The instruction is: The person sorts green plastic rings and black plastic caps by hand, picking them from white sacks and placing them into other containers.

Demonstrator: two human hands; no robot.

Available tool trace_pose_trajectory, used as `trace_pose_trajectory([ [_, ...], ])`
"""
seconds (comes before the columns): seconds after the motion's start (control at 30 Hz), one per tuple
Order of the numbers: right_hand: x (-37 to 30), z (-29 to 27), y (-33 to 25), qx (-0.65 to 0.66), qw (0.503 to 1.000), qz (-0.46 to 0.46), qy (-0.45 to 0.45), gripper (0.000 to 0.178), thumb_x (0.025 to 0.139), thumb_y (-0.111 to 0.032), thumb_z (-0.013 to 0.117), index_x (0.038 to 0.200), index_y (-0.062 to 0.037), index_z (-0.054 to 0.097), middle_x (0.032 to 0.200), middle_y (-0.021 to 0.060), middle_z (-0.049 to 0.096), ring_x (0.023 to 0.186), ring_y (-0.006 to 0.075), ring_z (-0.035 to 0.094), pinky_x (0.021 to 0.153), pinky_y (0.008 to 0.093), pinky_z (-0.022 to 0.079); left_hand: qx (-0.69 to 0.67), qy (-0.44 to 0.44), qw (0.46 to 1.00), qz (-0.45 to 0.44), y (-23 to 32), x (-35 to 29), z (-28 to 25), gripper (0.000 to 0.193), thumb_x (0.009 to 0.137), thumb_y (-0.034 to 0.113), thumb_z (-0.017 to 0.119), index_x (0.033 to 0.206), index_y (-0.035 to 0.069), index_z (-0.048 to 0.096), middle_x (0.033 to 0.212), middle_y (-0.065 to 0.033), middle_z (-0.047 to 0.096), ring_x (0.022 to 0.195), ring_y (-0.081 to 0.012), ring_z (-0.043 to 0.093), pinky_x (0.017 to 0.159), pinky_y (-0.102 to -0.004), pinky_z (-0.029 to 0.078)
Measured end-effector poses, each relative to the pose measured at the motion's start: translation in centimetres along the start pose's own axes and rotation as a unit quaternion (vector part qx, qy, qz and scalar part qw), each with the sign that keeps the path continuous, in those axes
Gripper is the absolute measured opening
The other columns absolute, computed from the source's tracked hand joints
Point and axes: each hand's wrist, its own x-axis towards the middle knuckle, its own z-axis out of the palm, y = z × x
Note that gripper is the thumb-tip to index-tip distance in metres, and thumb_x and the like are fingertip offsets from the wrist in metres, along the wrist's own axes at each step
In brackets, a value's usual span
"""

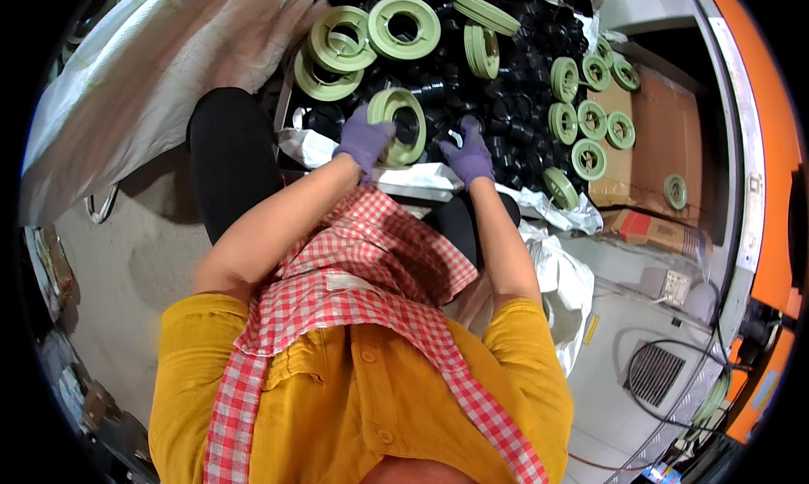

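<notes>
My left hand (366,140), in a purple glove, grips the left side of a pale green plastic ring (406,153). The ring is tilted up over the near edge of a heap of black plastic parts (514,121). To its right, my right hand (469,153), also gloved in purple, is closed low over the heap. A small white tip shows between its thumb and fingers; the rest of what it holds is hidden. More large green rings (404,27) lie on the black parts beyond my hands, some flat, some on edge.
Smaller green rings (592,120) sit at the right, several on a brown cardboard sheet (666,138). White plastic sheeting (421,177) lines the heap's near edge. A large white woven sack (160,71) stands at the left. An orange machine frame (771,147) and black cables (674,342) are at the right.
</notes>
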Motion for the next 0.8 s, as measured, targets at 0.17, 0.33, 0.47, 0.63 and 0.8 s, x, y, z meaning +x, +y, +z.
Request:
trace_pose_trajectory([
  [0.17,2.5,4.6,2.7,0.004,0.985,0.109,-0.131,0.082,0.07,-0.035,0.071,0.138,-0.0096,0.032,0.137,0.0208,0.038,0.123,0.0347,0.042,0.102,0.0396,0.036,0.397,0.136,0.886,0.199,5.4,2.6,0.3,0.066,0.067,0.025,0.068,0.127,0.008,0.045,0.135,-0.018,0.04,0.124,-0.0337,0.039,0.102,-0.0394,0.034],
  [0.33,0.2,2.1,-1.0,0.003,0.992,0.107,-0.063,0.074,0.064,-0.028,0.074,0.13,-0.0145,0.043,0.125,0.0202,0.044,0.114,0.0355,0.047,0.097,0.0403,0.041,0.726,-0.02,0.684,0.07,6.5,9.9,-4.4,0.041,0.07,0.016,0.064,0.11,0.01,0.055,0.117,-0.0135,0.055,0.113,-0.0283,0.049,0.091,-0.0399,0.038],
  [0.47,-0.4,2.0,0.5,0.077,0.992,0.101,-0.017,0.05,0.061,-0.027,0.077,0.1,-0.004,0.057,0.11,0.0195,0.054,0.098,0.0334,0.055,0.087,0.0375,0.044,0.757,0.042,0.631,0.167,3.1,11.7,-5.1,0.034,0.069,0.021,0.068,0.1,0.011,0.06,0.098,-0.0138,0.065,0.097,-0.0301,0.061,0.085,-0.04,0.042],
  [0.63,-3.4,1.4,0.7,0.56,0.823,0.083,0.054,0.018,0.074,-0.012,0.072,0.074,-0.0025,0.057,0.105,0.0154,0.059,0.093,0.0176,0.053,0.085,0.0291,0.04,0.677,0.032,0.729,0.096,12.0,4.9,-3.9,0.037,0.072,0.022,0.065,0.105,0.007,0.06,0.096,-0.0182,0.065,0.09,-0.0329,0.064,0.081,-0.0424,0.045],
  [0.8,-8.2,-2.7,-8.0,0.638,0.752,-0.044,0.164,0.013,0.079,-0.003,0.064,0.075,-0.0033,0.052,0.137,0.0227,0.036,0.109,0.0231,0.05,0.094,0.0324,0.035,0.108,-0.059,0.986,0.109,11.8,-3.2,-4.7,0.051,0.072,0.023,0.07,0.115,0.001,0.055,0.098,-0.014,0.064,0.087,-0.02,0.063,0.075,-0.032,0.049],
])
